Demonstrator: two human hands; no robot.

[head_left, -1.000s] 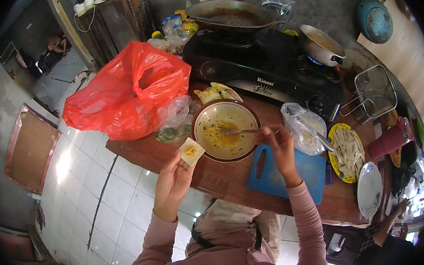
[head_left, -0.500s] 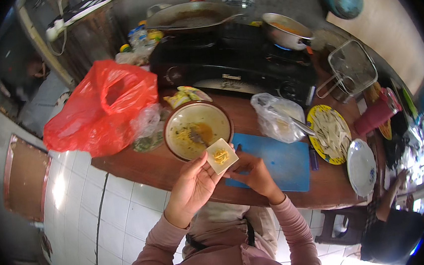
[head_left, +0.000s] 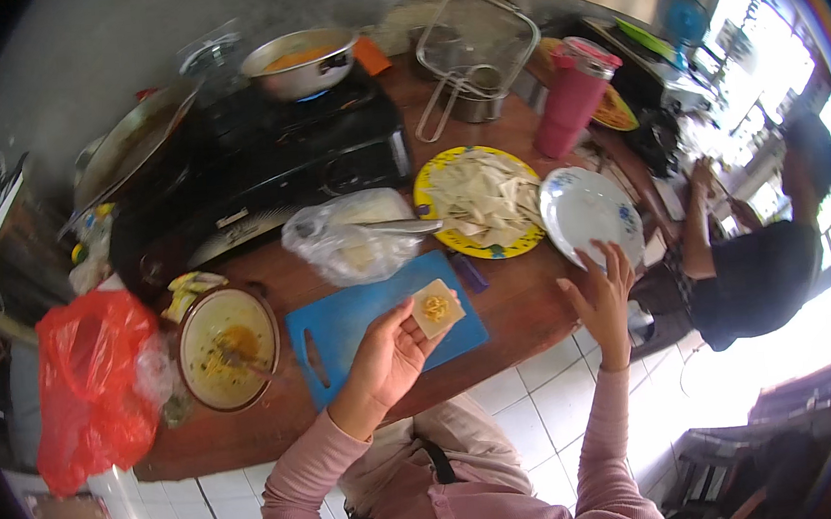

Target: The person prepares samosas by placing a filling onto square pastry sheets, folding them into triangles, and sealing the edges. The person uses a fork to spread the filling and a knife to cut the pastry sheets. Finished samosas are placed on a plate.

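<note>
Head view: left hand grip cradles filled wrapper; thin, soft, tearable, so support underneath. Right hand open, empty.

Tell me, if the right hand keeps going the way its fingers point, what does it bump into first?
Probably the white plate. The right hand is open, fingers pointing up toward the plate's near rim, with nothing between them. How high the hand is above the table is unclear.
</note>
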